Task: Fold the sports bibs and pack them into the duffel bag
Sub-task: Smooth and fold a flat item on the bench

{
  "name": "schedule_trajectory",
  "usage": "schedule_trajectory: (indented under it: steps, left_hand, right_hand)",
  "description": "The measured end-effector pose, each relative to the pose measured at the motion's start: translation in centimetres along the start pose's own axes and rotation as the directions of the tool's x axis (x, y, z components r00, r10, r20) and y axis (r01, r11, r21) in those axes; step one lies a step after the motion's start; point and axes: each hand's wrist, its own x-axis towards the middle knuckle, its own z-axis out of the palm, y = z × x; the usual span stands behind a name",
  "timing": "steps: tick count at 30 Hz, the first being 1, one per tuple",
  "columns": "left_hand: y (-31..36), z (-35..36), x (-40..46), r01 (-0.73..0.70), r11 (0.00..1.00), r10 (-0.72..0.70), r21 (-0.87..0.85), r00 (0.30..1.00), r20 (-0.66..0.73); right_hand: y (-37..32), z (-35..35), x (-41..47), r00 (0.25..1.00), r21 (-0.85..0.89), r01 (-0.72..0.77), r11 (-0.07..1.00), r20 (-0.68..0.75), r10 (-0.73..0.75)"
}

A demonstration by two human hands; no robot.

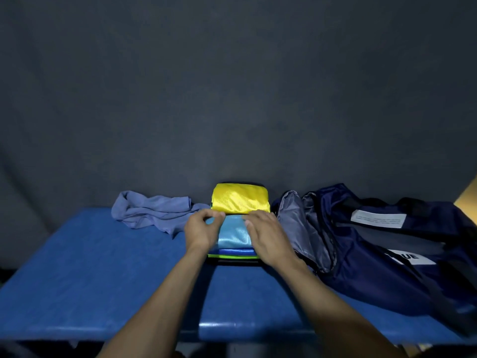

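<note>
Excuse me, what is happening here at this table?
A person is folding sports bibs on a blue table. Both hands, left hand and right hand, rest on a light blue bib atop a folded stack, near a yellow bib. The open duffel bag waits at the right; a grey-blue cloth lies unfolded.

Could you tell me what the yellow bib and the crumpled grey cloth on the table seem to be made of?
Yellow bib: likely thin synthetic mesh, glossy, since it shines and shows fine ribbing. Grey cloth: probably soft matte knit or cotton; it slumps in dull, limp folds.
</note>
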Motion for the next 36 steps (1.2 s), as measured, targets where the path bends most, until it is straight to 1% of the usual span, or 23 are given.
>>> schedule_trajectory:
  steps: [2,3,5,6,7,9,13,15,19,22,24,26,28,31,36]
  left_hand:
    - [-0.5,0.1,0.5,0.133,0.989,-0.133,-0.071,0.991,0.007]
    - [-0.8,0.0,0.8,0.22,0.974,-0.219,-0.05,0.975,0.034]
    - [-1.0,-0.6,1.4,0.352,0.932,-0.359,0.082,0.926,0.115]
    - [-1.0,-0.9,1.5,0.407,0.904,-0.424,0.13,0.892,0.159]
    - [-0.8,-1.2,1.6,0.445,0.884,-0.466,0.143,0.864,0.191]
    - [-0.6,-1.4,1.8,0.478,0.867,-0.498,0.138,0.833,0.24]
    - [-1.1,-1.3,2.1,0.519,0.844,-0.533,0.132,0.789,0.304]
    - [-1.3,-1.1,2.0,0.547,0.833,-0.541,0.079,0.779,0.316]
    - [-1.3,-1.4,1.0,0.599,0.801,-0.528,-0.021,0.722,0.447]
    - [-1.0,-1.8,-0.6,0.599,0.798,-0.503,-0.065,0.722,0.474]
    - [-0.6,-2.0,-2.1,0.583,0.81,-0.499,-0.056,0.737,0.457]
    - [-0.2,-2.0,-3.3,0.538,0.843,-0.493,-0.006,0.777,0.391]
    - [0.1,-2.1,-4.3,0.499,0.866,-0.475,0.027,0.805,0.357]
    - [0.7,-2.4,-6.1,0.464,0.886,-0.439,0.022,0.821,0.364]
    - [1.0,-2.5,-8.9,0.363,0.932,-0.329,-0.004,0.849,0.413]
  right_hand:
    - [-0.1,0.0,0.3,0.989,0.09,-0.113,0.99,-0.082,0.12]
    - [-0.3,-0.1,0.4,0.981,0.119,-0.166,0.979,-0.085,0.177]
    - [-1.0,-0.7,0.7,0.945,0.137,-0.319,0.938,-0.023,0.325]
    - [-1.3,-1.1,1.0,0.909,0.134,-0.415,0.9,0.025,0.416]
    - [-1.4,-1.4,1.3,0.867,0.133,-0.498,0.857,0.068,0.493]
    - [-1.5,-1.6,1.8,0.792,0.13,-0.609,0.783,0.154,0.591]
    - [-1.5,-0.7,1.7,0.678,0.156,-0.723,0.673,0.342,0.65]
    - [-1.9,-0.3,1.3,0.657,0.202,-0.75,0.63,0.345,0.671]
    - [-2.6,-0.3,0.1,0.636,0.28,-0.772,0.571,0.358,0.684]
    - [-2.7,-0.8,-1.3,0.616,0.332,-0.787,0.52,0.392,0.683]
    - [-3.0,-1.5,-2.6,0.608,0.379,-0.792,0.479,0.411,0.68]
    - [-3.1,-2.0,-4.1,0.614,0.431,-0.782,0.45,0.412,0.673]
    - [-3.2,-2.5,-5.6,0.621,0.471,-0.773,0.426,0.419,0.663]
    - [-3.3,-3.1,-7.5,0.617,0.492,-0.773,0.401,0.433,0.657]
    - [-2.9,-4.5,-10.2,0.639,0.508,-0.758,0.41,0.449,0.625]
